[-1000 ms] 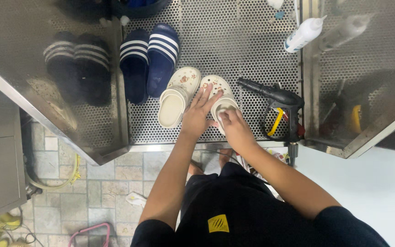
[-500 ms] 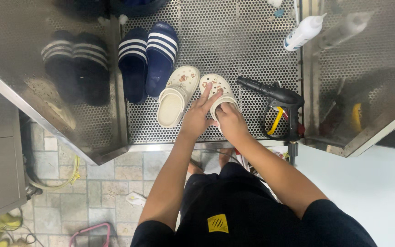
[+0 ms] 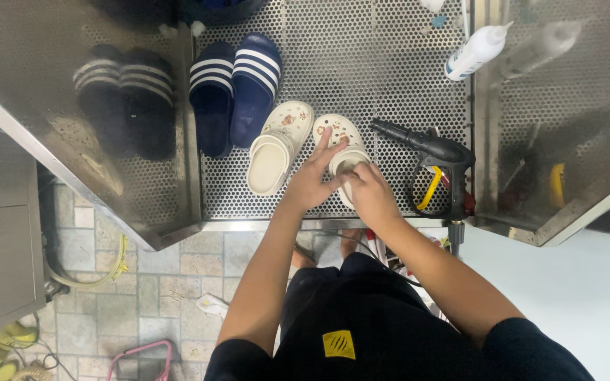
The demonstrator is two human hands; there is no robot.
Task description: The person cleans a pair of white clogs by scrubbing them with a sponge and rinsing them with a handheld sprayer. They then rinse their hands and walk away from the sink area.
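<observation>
A pair of cream clogs lies on the perforated metal floor of a wash basin [image 3: 390, 85]. My left hand [image 3: 314, 178] lies across the right-hand clog [image 3: 335, 129], fingers spread over its top. My right hand [image 3: 373, 195] is curled tightly over that clog's heel end, touching my left hand. Whether it holds anything else is hidden. The other clog [image 3: 275, 147] lies just to the left, untouched.
A pair of navy striped slides [image 3: 238, 95] lies beyond the clogs. A black spray gun [image 3: 432, 152] with a yellow trigger lies right of my hands. A white squeeze bottle [image 3: 476, 51] rests at the back right. Shiny steel walls flank the basin; tiled floor is below.
Both hands stay on the same clog. My right hand has closed in a little over the heel, and my left fingers have shifted slightly along the top.
</observation>
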